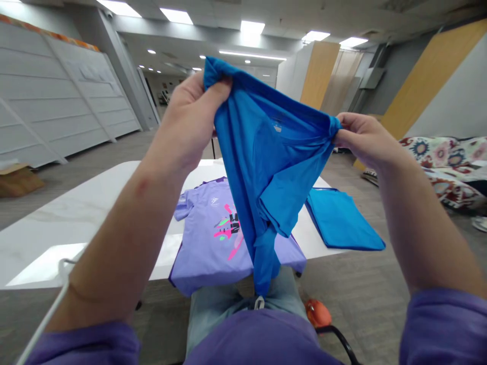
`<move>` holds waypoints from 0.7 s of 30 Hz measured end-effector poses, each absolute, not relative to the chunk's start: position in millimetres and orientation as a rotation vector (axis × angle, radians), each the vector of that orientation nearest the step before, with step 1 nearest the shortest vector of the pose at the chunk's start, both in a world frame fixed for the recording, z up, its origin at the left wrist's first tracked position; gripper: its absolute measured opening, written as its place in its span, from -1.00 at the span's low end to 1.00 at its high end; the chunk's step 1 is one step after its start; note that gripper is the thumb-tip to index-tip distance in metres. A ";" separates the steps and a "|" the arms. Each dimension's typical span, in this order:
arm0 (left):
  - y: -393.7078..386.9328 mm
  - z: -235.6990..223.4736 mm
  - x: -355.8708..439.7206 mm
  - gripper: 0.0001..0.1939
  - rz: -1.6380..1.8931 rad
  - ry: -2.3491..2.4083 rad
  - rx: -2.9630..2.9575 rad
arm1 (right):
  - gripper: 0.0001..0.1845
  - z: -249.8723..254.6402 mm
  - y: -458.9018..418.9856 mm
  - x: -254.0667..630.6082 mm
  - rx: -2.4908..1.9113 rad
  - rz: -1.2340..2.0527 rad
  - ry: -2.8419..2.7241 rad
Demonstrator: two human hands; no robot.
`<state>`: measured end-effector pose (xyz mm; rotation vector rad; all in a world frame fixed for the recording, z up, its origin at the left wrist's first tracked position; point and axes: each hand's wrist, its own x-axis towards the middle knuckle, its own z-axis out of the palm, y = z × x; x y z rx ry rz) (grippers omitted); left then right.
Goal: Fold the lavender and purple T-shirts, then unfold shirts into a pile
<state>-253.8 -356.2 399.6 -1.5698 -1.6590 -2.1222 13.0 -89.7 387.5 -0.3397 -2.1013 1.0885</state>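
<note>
A blue T-shirt (243, 152) hangs in the air between my two hands, its neckline stretched and its lower part bunched down toward my lap. My left hand (198, 109) is closed on the cloth at the upper left, higher than the other. At the right end, my right hand (359, 132) pinches the collar area. Behind and below the hanging cloth, a lilac T-shirt (205, 248) with a pink, green and black print lies spread on the table, its hem over the front edge. The blue shirt covers part of it.
A folded blue garment (342, 218) lies on the right of the white table (95, 203). A white cable (45, 319) runs at lower left. An orange object (318, 313) is on the floor near my legs. A patterned sofa (445, 157) stands at right, a cardboard box (19, 180) at left.
</note>
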 end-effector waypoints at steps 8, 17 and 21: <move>-360.8 439.4 -255.6 -0.72 -2.388 -1.662 -1.593 | -0.59 361.0 -152.2 -4.2 -0.156 1.451 -1.884; -403.9 404.8 -299.4 -0.65 -1.865 -1.956 -2.084 | -0.63 429.3 -125.8 18.8 -0.186 0.780 -2.036; -416.4 376.0 -343.9 -0.47 -1.845 -2.173 -1.893 | -0.69 453.4 -117.1 26.8 -0.244 0.489 -1.968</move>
